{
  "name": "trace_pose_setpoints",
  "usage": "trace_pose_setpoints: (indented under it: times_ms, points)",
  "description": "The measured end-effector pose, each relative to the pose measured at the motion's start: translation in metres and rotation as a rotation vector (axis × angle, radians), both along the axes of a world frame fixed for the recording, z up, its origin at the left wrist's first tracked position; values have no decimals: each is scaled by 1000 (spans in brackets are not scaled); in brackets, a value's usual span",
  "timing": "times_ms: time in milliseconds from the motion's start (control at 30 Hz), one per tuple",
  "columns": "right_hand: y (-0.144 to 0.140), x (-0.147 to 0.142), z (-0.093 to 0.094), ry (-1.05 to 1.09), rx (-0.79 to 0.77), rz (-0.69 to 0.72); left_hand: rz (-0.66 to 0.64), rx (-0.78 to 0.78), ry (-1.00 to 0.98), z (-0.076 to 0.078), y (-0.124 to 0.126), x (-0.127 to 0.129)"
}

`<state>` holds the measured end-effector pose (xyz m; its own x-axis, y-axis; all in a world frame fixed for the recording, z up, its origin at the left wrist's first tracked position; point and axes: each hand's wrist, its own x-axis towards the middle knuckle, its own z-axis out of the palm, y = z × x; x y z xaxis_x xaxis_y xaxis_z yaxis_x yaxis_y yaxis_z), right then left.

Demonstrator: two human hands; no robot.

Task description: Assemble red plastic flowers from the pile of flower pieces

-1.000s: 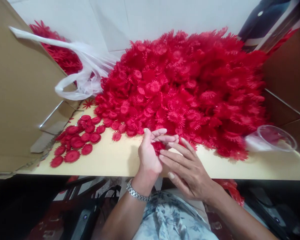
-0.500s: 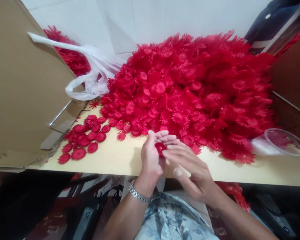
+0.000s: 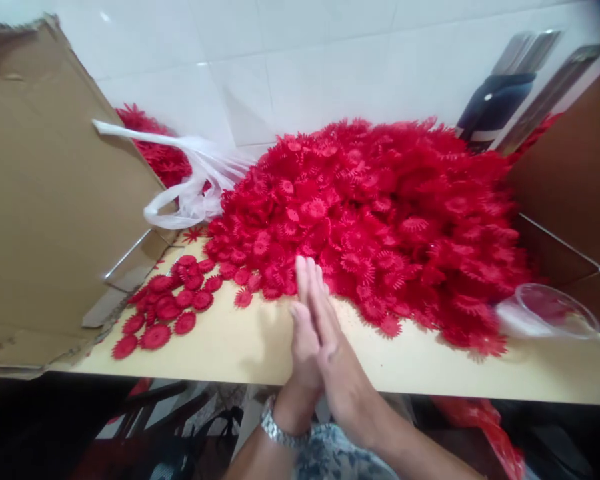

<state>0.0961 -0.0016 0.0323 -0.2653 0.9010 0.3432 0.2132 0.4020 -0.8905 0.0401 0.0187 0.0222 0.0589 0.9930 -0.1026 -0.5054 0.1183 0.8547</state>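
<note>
My left hand (image 3: 305,340) and my right hand (image 3: 333,347) are pressed palm to palm above the table's front edge, fingers straight and pointing away from me. The red flower piece that lay in my left palm half a second ago is hidden between them. Just beyond my fingertips rises a large heap of red flower pieces (image 3: 360,220) with fringed edges. To the left, a smaller group of round, curled red pieces (image 3: 167,307) lies on the pale yellow table (image 3: 230,340). A metal-banded watch (image 3: 280,427) is on my left wrist.
A cardboard box side (image 3: 65,200) stands on the left, with a white plastic bag (image 3: 190,193) behind it. At right are a clear plastic cup (image 3: 555,313) on its side and another cardboard panel (image 3: 575,193). White tiles (image 3: 325,73) back the table.
My right hand has closed against my left palm, covering the red flower piece. The camera view has tilted up, so the table sits lower in the picture.
</note>
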Motion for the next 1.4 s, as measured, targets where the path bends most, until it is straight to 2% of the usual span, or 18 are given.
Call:
trace_pose_setpoints:
  times_ms: [167,233,367,433,500,567,667,733,767,867,933,1033,1100,1167,1233,1400]
  points:
    - [27,7,-7,97,-122,-168,-38,66,-104,2,-6,5]
    - [23,4,-13,90,-110,-153,-28,18,-132,5,-2,3]
    - [6,-6,-18,92,61,-46,65,-19,-147,11,9,-5]
    - [12,-3,-13,52,0,-54,50,-13,-155,9,7,-1]
    - [24,3,-8,31,-112,-118,13,-24,-169,5,1,4]
    - [30,6,-7,47,-141,-155,-23,-48,-193,3,-2,7]
    - [21,0,-17,38,-1,-70,51,-68,-232,4,5,1]
    - [14,-6,-24,78,144,-77,140,-72,-283,5,12,-2]
    - [14,-6,-26,73,148,-93,135,-103,-316,4,13,-2]
    - [27,1,-20,-11,-26,-132,2,-249,-401,-4,8,7]
    - [36,10,-13,-35,-86,-119,-24,-281,-451,-8,7,12]
    - [41,21,-9,110,-101,-100,35,-334,-512,-6,14,7]
    - [38,28,-11,218,-91,-146,90,-370,-512,1,22,-2]
    - [35,35,-14,178,-5,-240,114,-332,-498,9,25,-9]
    - [33,40,-17,36,79,-301,97,-229,-496,13,25,-11]
    - [27,42,-19,-102,77,-239,83,-99,-409,7,17,2]
